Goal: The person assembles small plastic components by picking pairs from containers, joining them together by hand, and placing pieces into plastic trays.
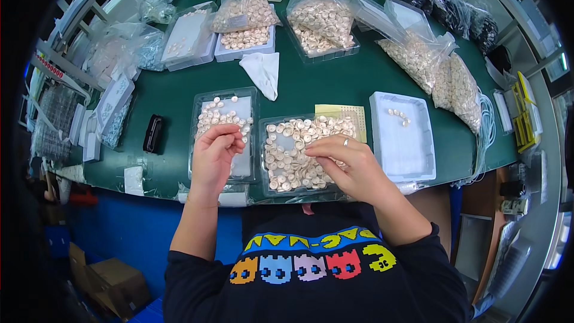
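My left hand (214, 155) hovers over a clear plastic tray (203, 103) that holds several small cream ring-shaped parts at its far end; the fingertips are pinched together, apparently on one such ring. My right hand (347, 164), with a ring on one finger, reaches into a second clear tray (263, 161) heaped with the same cream rings (287, 152), fingertips down among them. Whether it grips one is hidden by the fingers.
A white tray (400, 143) with a few rings lies to the right. Bags of rings (418, 60) and more trays (320, 24) crowd the back of the green table (335, 84). A white cloth (263, 72), a black object (153, 133) and a yellow card (347, 112) lie nearby.
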A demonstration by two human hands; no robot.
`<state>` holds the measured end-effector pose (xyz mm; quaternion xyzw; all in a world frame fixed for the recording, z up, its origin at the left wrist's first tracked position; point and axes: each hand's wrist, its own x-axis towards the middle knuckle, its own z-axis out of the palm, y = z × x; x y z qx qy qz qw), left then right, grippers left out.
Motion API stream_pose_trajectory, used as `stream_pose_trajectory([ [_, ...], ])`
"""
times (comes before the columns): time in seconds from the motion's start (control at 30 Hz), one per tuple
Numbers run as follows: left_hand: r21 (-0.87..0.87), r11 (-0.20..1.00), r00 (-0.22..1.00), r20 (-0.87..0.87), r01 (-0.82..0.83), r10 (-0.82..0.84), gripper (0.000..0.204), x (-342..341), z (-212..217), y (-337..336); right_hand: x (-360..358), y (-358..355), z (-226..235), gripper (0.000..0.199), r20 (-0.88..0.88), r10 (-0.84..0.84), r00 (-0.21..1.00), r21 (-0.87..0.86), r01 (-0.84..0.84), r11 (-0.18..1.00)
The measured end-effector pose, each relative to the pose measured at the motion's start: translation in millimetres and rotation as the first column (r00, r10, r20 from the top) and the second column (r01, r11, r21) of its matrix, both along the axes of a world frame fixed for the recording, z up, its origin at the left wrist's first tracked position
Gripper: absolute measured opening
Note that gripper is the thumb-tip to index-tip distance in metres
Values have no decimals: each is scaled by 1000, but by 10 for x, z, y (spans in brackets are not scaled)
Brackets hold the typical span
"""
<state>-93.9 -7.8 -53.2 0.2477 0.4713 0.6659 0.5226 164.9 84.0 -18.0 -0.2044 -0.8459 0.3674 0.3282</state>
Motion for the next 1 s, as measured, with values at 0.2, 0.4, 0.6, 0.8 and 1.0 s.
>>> stream_pose_trajectory([
  [0.2, 22, 1000, 411, -911, -21, 29, 22, 48, 464, 3, 87, 39, -110, 17, 40, -4, 999, -83, 7, 996],
  [0.4, 207, 365, 293, -935, 908, -199, 27, 868, 1319, -176, 92, 58, -99, 17, 62, -4, 998, -94, 10, 996],
  [0.6, 723, 197, 749, -647, 662, -142, 11, 1281, 1467, -211, 103, 42, -192, 15, 76, -39, 996, -88, 46, 995],
  [0.8, 810, 28, 807, -580, 586, -108, 9, 1229, 1491, -179, 187, 27, -271, 14, 78, -39, 996, -124, 48, 991],
  [1.0, 883, -107, 883, -465, 457, -69, 10, 1255, 1448, -129, 189, 43, -266, 13, 62, -40, 997, -121, 47, 991],
])
